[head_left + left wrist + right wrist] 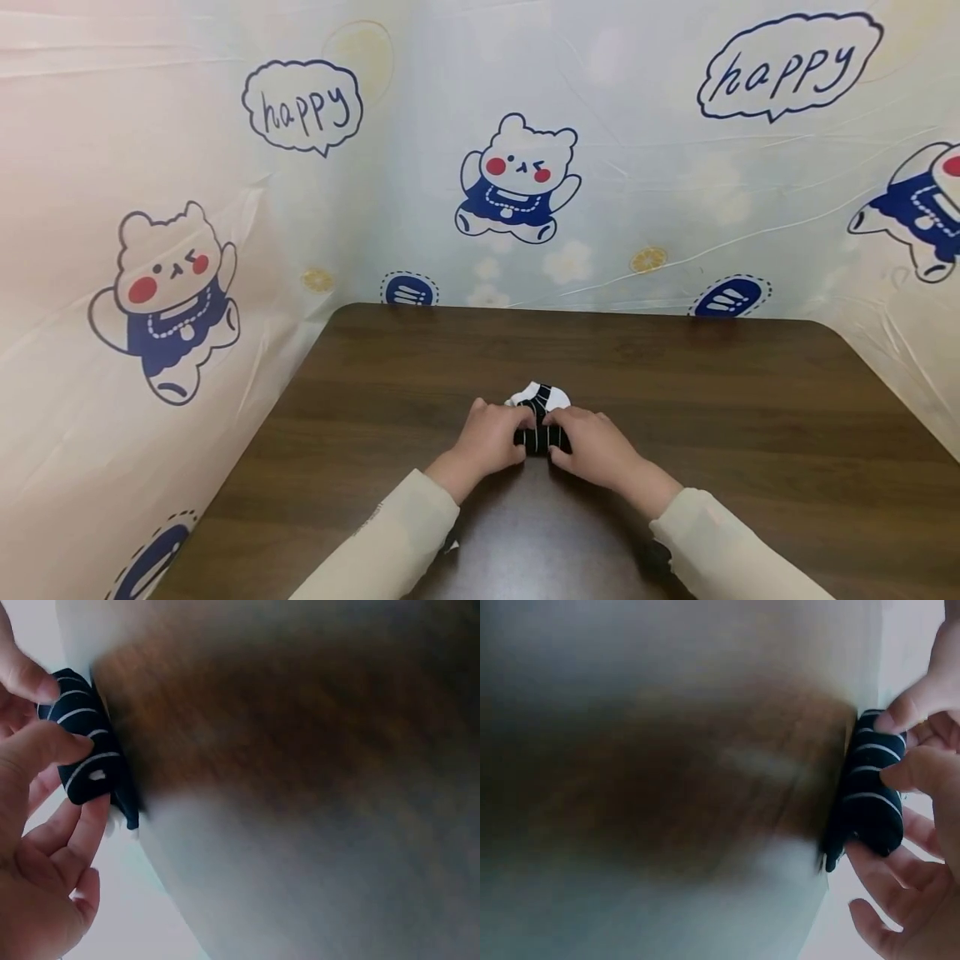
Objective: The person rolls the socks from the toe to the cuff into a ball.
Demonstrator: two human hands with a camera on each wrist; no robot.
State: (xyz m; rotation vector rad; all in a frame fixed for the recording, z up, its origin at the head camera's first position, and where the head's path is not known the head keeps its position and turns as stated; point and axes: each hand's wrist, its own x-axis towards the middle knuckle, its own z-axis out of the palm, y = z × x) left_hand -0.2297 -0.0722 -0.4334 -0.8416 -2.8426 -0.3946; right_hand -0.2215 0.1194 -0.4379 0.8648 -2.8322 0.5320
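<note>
A black sock (537, 440) with thin white stripes and white parts at its far end lies on the table, partly rolled up at the near end. My left hand (487, 435) grips the left side of the roll, thumb on the near face and fingers curled around it. From the right, my right hand (598, 448) holds the other end in the same way. In the left wrist view the striped roll (84, 724) shows between both thumbs. The right wrist view shows the roll (870, 784) with a flat layer of sock beneath it.
The dark brown wooden table (360, 392) has rounded far corners. A pale curtain (637, 183) printed with bears and "happy" bubbles hangs behind and along its sides. Light sleeves (393, 533) cover both forearms.
</note>
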